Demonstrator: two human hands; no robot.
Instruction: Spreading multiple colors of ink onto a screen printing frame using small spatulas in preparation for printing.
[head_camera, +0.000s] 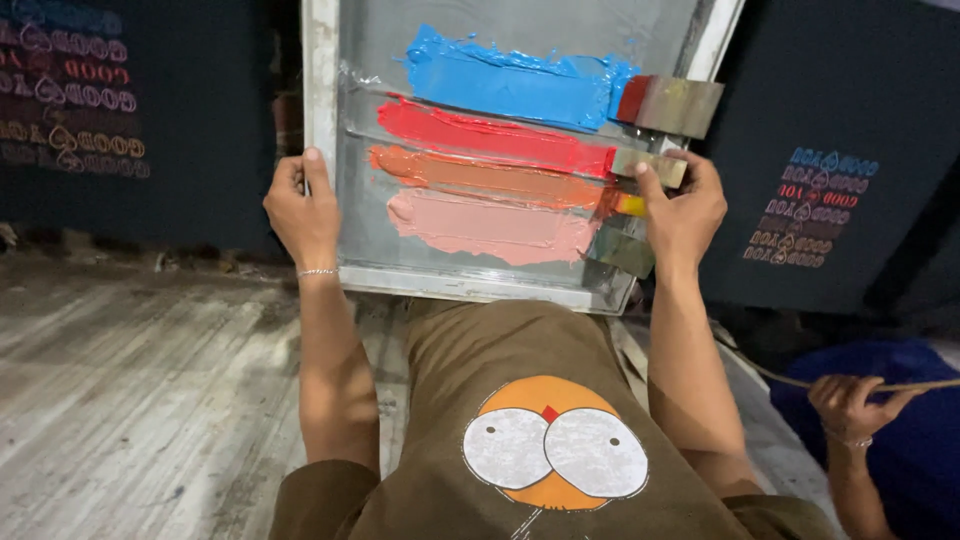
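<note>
You hold a flat printing screen (362, 150) with a pale, paint-flecked frame, its grey mesh shiny and streaked. Four thick, glossy bands of ink lie across it side by side: blue ink (510, 82) at the far end, then red ink (490, 135), orange ink (485, 178) and pink ink (490, 227) nearest your body. At the right end of the bands sit small flat rectangular scrapers (678, 105), dull and smeared. Your left hand (302, 205) grips the left rail of the frame, fingers curled tight around its edge, thumb on top. Your right hand (685, 210) closes on the scraper (650, 166) at the end of the red band, fingers wrapped around it, thumb pressed along its side. The screen hangs just in front of your brown shirt (520, 400), above a worn, grey wooden desk (130, 380). Dark printed cloth (830, 180) lies to either side. Another person's hand (850, 400) holds a thin stick (920, 384) at the lower right.
</note>
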